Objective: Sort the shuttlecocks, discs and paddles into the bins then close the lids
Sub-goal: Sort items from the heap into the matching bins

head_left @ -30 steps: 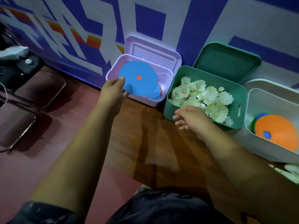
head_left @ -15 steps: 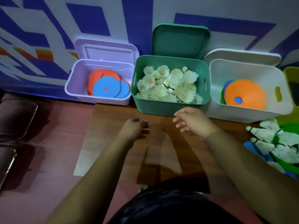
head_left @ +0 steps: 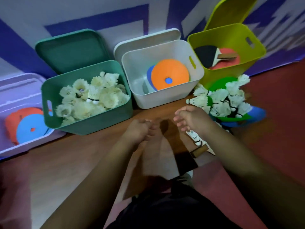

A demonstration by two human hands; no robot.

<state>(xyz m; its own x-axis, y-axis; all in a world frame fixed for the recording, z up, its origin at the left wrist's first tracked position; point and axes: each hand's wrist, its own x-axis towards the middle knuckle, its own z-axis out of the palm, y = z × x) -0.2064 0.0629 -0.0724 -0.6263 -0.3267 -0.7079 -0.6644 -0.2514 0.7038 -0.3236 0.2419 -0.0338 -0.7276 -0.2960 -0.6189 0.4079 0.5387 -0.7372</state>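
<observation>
Hands: we hold our left hand [head_left: 140,131] and right hand [head_left: 193,119] loosely curled, empty, over the wooden board [head_left: 99,146]. Unsorted shuttlecocks [head_left: 226,101] lie heaped on discs [head_left: 259,113] before the yellow-green bin [head_left: 227,37].

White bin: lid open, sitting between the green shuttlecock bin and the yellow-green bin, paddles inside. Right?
Not quite. The head view shows the white bin holding discs, orange one on top, not paddles. The paddles lie in the yellow-green bin. The rest stands: its lid is open, and it sits between the green shuttlecock bin and that one.
</observation>
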